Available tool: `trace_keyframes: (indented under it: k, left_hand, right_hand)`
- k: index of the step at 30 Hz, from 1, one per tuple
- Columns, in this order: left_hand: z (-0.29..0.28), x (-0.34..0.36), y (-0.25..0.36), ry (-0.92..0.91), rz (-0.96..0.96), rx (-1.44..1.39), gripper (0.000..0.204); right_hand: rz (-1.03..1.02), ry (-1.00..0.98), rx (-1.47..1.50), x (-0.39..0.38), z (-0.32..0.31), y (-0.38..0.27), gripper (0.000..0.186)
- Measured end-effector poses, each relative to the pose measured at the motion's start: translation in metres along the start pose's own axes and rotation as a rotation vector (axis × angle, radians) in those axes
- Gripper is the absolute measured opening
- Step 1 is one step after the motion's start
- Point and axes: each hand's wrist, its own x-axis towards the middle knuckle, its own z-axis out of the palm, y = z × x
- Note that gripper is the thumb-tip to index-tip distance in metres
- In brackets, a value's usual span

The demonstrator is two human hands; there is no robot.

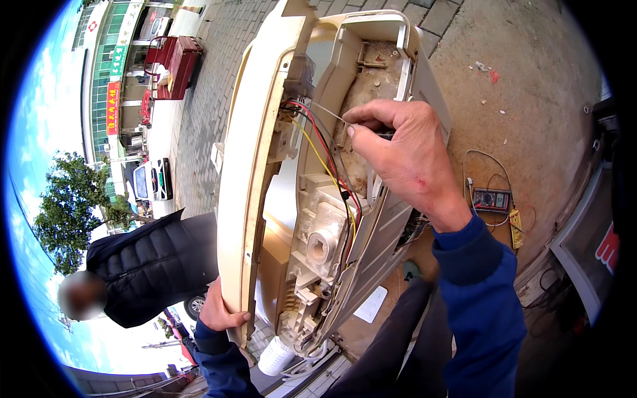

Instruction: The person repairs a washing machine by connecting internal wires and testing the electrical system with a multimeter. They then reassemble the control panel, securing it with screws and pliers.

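Observation:
A cream plastic appliance, apparently a washing machine, has its long top panel (240, 219) raised away from the body. My left hand (222, 310) grips the panel's lower end, thumb on the near edge. Above the dirty recess (373, 83), my right hand (410, 149) pinches a thin grey wire (326, 110) between thumb and fingertips. That wire runs left toward the panel's inner side. Red, yellow and black wires (326, 162) hang from the same spot down along the body. A round plastic hub (320, 247) sits lower in the housing.
On the concrete floor at right lie a multimeter (492, 200) with leads and a yellow power strip (516, 229). A white sheet (370, 305) lies by my legs. Someone in a black padded jacket (159, 265) stands beyond the panel. A red cart (180, 66) is farther off.

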Motion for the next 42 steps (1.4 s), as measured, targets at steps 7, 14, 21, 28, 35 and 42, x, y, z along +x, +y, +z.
trace_keyframes:
  k: [7,14,21,28,35,42]
  left_hand:
    - [-0.002,0.001,-0.002,-0.030,0.051,0.009,0.087]
    - [-0.001,0.003,-0.001,-0.023,0.103,0.013,0.093]
    - [0.002,0.001,-0.005,-0.021,0.137,-0.010,0.097]
    - [-0.002,0.002,-0.010,-0.044,0.147,-0.016,0.096]
    - [0.001,0.002,-0.005,-0.006,0.116,-0.025,0.098]
    - [-0.003,0.002,-0.003,-0.014,0.139,-0.060,0.099]
  right_hand:
    - [-0.008,-0.094,-0.032,0.003,0.000,-0.002,0.022]
    - [0.093,-0.187,0.024,0.002,-0.016,-0.012,0.023]
    - [0.066,-0.280,-0.084,0.004,-0.015,-0.017,0.026]
    - [-0.017,-0.309,-0.200,0.001,-0.012,-0.011,0.024]
    - [-0.029,-0.216,-0.334,-0.006,0.003,-0.008,0.018]
    - [0.010,-0.218,-0.262,-0.006,0.001,-0.006,0.018]
